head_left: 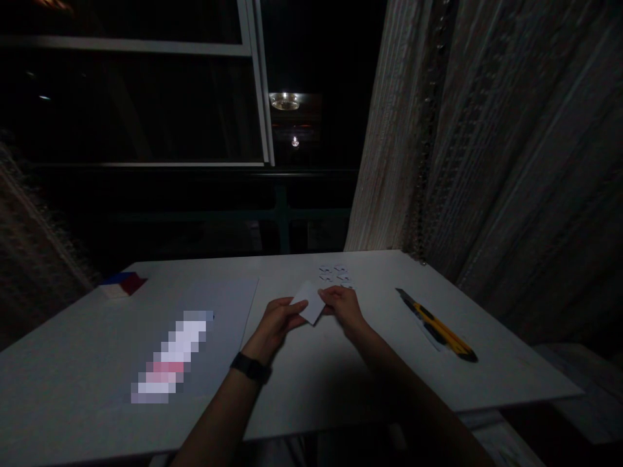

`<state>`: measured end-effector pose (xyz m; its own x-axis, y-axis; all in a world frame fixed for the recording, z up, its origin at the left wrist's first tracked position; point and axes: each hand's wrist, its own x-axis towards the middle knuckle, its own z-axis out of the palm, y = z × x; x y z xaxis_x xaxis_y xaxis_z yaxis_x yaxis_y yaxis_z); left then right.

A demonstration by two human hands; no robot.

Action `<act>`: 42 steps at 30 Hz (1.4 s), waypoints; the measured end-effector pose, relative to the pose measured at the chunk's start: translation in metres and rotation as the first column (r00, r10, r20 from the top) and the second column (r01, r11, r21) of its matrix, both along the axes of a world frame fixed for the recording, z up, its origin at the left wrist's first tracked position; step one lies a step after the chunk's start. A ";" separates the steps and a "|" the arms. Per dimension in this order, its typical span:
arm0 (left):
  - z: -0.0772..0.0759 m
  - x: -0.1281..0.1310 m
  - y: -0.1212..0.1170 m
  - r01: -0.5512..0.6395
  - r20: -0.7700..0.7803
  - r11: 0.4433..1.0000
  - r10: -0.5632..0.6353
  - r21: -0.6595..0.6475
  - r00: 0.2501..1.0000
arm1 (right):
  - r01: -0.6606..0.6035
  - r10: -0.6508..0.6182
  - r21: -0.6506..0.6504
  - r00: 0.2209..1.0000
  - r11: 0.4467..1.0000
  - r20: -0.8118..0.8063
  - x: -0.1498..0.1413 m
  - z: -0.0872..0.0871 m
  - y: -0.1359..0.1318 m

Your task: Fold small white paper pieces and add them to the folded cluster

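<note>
Between my two hands is a small white piece of paper (311, 306), held just above the table with one corner pointing toward me. My left hand (280, 319), with a dark watch (250, 368) on the wrist, pinches its left side, thumb on top. At the right edge, my right hand (343, 305) grips the paper between thumb and fingers. Just beyond the hands lie several small printed paper pieces (335, 272) in rows. Whether the held paper is folded, I cannot tell.
A yellow and black utility knife (435, 324) lies on the white table (302, 402) at the right, blade out. On the left rests a large paper sheet (233, 301) with a pixelated item (170, 357) on it. A blue, red and white box (121, 285) stands far left. Curtains (389, 162) hang behind.
</note>
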<state>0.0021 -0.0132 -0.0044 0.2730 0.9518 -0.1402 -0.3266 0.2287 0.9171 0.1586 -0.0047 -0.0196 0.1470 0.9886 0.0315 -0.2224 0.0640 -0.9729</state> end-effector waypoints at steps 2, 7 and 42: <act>-0.001 0.000 0.001 0.026 -0.014 0.999 -0.025 0.033 1.000 | -0.019 0.019 0.007 0.997 1.000 0.069 0.004 0.001 0.001; -0.008 0.005 0.004 -0.080 -0.109 0.989 0.094 0.127 0.990 | -0.160 0.139 0.037 0.930 0.986 0.341 0.008 0.000 -0.001; -0.005 0.000 0.003 0.047 -0.151 0.998 -0.040 0.043 0.988 | 0.172 -0.284 0.271 0.844 0.947 0.455 0.050 0.008 0.013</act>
<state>0.0026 -0.0107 -0.0092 0.2939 0.9458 -0.1382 -0.1756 0.1955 0.9649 0.2084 0.0085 -0.0118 0.2785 0.8898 0.3615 0.3170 0.2701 -0.9091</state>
